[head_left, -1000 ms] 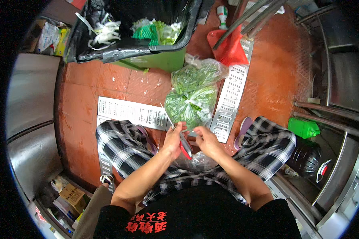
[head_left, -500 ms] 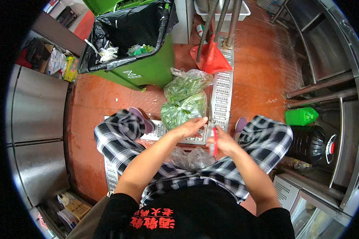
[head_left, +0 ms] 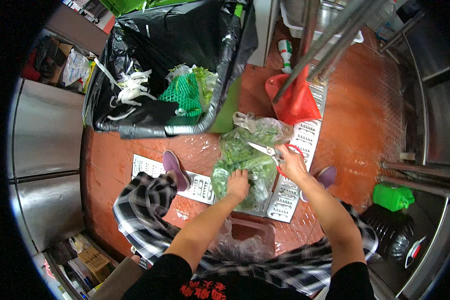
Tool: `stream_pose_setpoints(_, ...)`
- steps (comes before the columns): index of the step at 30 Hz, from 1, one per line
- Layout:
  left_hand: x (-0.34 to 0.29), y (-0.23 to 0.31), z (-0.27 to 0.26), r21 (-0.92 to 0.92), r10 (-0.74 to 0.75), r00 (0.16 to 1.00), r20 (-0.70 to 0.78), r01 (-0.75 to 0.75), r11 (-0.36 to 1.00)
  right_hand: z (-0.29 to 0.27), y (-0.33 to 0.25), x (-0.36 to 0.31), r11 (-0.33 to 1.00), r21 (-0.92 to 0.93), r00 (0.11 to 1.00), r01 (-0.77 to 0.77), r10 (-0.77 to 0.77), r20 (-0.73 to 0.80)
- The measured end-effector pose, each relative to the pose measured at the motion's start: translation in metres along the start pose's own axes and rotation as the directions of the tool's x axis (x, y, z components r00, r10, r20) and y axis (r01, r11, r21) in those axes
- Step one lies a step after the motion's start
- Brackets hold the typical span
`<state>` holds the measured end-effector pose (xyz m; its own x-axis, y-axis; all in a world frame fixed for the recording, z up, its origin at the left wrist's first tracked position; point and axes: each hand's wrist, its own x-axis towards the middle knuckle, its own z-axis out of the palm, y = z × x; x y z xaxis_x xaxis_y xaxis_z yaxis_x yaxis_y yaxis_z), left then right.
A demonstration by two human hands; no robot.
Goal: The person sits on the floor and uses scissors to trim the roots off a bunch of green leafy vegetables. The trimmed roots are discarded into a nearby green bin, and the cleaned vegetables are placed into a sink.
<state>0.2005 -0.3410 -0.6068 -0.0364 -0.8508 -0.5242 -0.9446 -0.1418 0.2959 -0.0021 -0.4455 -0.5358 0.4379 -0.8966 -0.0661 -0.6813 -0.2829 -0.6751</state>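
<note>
Two clear plastic bags of leafy greens rest on the floor in front of me, partly over a metal drain grate. My left hand (head_left: 238, 184) presses on the nearer bag of greens (head_left: 220, 177), its fingers curled onto the plastic; whether it pinches the film I cannot make out. In my right hand (head_left: 292, 162) is a pair of scissors (head_left: 265, 149) with red handles, its blades pointing left over the farther bag of greens (head_left: 255, 131). Between my knees lies a clear plastic bag (head_left: 230, 245), crumpled at the edge of a pinkish tub (head_left: 267, 235).
A green bin (head_left: 230, 105) lined with black plastic stands ahead on the left, with scraps and green netting inside. Ahead on the right is a red dustpan (head_left: 305, 102) with long poles. Metal drain covers (head_left: 285, 202) cross the tiled floor. A green jug (head_left: 392, 196) sits at right.
Both hands have reached forward to the bags of greens. My left hand has come down on the nearer bag, and the scissors have swung out over the farther one. My view has shifted forward.
</note>
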Motion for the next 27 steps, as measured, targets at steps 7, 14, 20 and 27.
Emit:
stream_pose_setpoints(7, 0.014, -0.007, -0.014, -0.262, -0.197, 0.976, 0.092, 0.214, 0.941, 0.115, -0.036, 0.105, 0.769, 0.594, 0.830, -0.237, 0.478, -0.288)
stream_pose_setpoints(14, -0.016, -0.023, -0.024, -0.247, -0.077, 0.997, -0.003, 0.074, 0.966, 0.093, -0.053, 0.090, 0.685, 0.653, 0.671, -0.321, 0.652, -0.354)
stream_pose_setpoints(20, -0.040, -0.041, -0.053, -0.099, 0.114, 0.990, 0.086, -0.105, 0.990, 0.035, -0.023, 0.019, 0.772, 0.574, 0.765, -0.274, 0.536, -0.356)
stream_pose_setpoints(27, -0.037, -0.133, -0.114, 0.210, 0.009, 1.000, -0.021, -0.004, 0.978, -0.052, -0.077, 0.004, 0.632, 0.765, 0.803, -0.125, 0.517, -0.296)
